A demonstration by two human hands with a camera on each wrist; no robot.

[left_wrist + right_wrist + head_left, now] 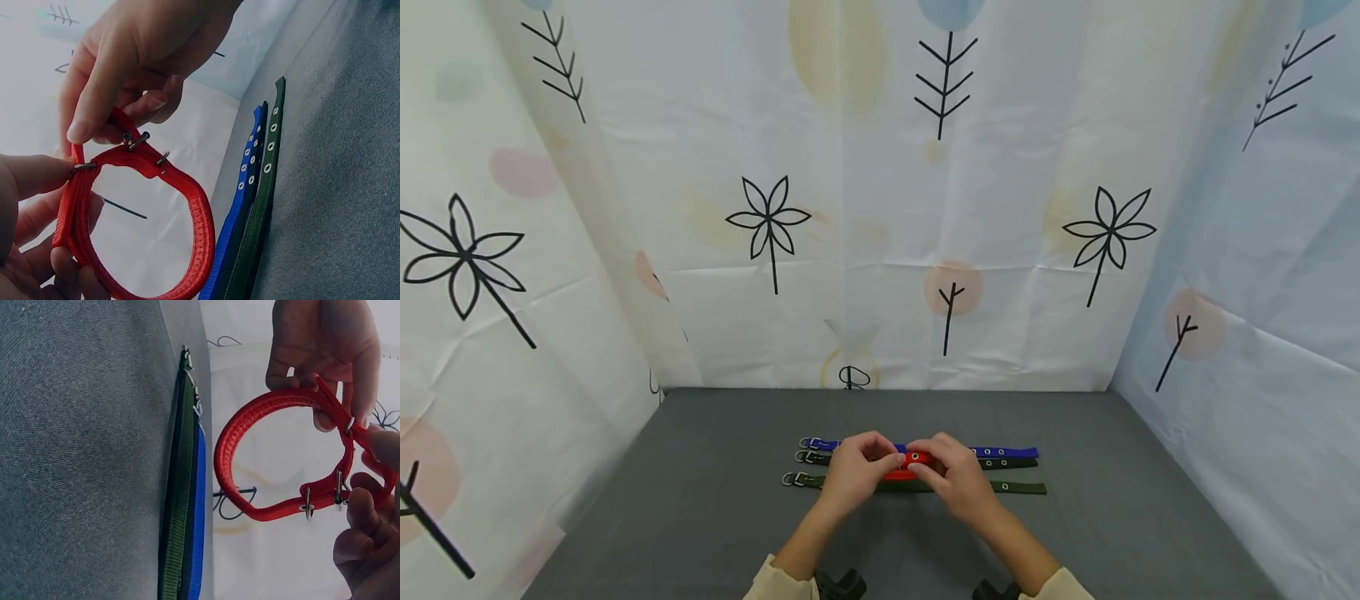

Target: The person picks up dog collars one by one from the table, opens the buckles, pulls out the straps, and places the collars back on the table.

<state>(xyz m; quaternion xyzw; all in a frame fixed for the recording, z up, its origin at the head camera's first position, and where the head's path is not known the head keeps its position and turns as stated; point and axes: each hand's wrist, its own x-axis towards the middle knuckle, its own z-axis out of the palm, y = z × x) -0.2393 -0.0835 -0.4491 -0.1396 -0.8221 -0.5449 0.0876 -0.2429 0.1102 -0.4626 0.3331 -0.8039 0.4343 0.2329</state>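
Both hands hold a red dog collar (pixel 203 231), bent into a loop and raised above the table. Its strap end passes through a metal keeper, and the buckle (pixel 339 487) and D-ring (pixel 307 504) show beside it. My left hand (pixel 853 475) pinches the strap near the keeper. Thumb and fingers of my right hand (pixel 961 475) pinch the collar from the other side, close to the left fingertips. Behind and below the hands lie a blue collar (pixel 1018 452), a black collar (pixel 1018 463) and a green collar (pixel 1026 488), partly hidden by the hands.
The three collars lie stretched out side by side on the grey table (pixel 715 533), buckles to the left and eyelet holes to the right. White patterned curtain (pixel 880 208) encloses the table at the back and on both sides.
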